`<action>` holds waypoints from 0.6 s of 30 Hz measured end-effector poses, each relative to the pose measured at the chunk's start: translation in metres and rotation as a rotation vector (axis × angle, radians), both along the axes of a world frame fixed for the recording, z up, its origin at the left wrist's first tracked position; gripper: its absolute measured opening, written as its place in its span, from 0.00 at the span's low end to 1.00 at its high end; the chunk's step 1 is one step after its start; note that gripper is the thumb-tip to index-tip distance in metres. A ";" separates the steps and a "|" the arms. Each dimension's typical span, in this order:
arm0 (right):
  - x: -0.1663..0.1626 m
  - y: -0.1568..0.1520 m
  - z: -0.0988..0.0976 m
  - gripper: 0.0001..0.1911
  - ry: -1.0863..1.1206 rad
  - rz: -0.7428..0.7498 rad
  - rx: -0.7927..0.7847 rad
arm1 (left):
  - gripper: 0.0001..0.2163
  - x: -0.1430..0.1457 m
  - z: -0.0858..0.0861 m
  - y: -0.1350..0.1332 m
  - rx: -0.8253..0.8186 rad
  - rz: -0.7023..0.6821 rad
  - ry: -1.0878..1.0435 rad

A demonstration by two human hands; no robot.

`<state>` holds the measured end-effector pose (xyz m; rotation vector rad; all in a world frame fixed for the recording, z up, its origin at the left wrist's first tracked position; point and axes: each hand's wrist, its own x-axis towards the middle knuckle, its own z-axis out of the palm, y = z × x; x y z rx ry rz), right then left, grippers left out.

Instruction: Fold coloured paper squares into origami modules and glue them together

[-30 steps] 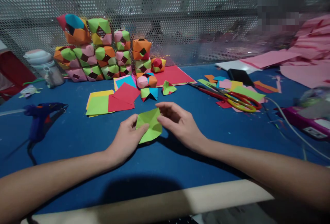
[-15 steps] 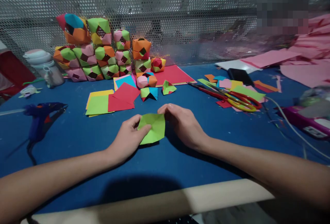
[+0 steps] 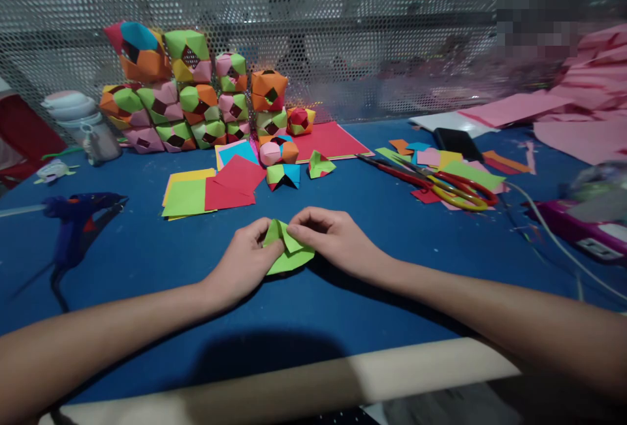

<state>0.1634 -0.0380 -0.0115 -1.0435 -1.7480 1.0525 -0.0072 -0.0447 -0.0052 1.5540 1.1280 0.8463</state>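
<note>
A green square of paper is held just over the blue table. My left hand pinches its left side, thumb on top. With thumb and fingertips, my right hand grips the far right corner, which is folded over toward the middle. Beyond my hands lie a small folded green-and-red paper piece and a joined multicoloured paper piece. Red paper squares overlap green and yellow ones at the left.
Folded paper balls are stacked at the back against a perforated metal screen. A blue glue gun rests at the left. Scissors, paper scraps, a black phone and a purple device with a cable are at the right.
My right hand has taken the far right corner of the green paper and folded it inward over the sheet. My left hand has kept its hold in about the same spot.
</note>
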 end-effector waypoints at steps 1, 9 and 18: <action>0.000 0.000 0.000 0.09 -0.013 -0.005 0.018 | 0.08 0.000 0.000 0.000 0.000 0.000 0.001; -0.002 -0.001 -0.002 0.09 -0.034 -0.047 0.061 | 0.09 0.000 0.000 0.000 0.001 -0.003 0.024; -0.003 -0.001 -0.004 0.09 -0.031 -0.085 0.090 | 0.08 -0.001 0.000 -0.001 -0.021 -0.044 -0.039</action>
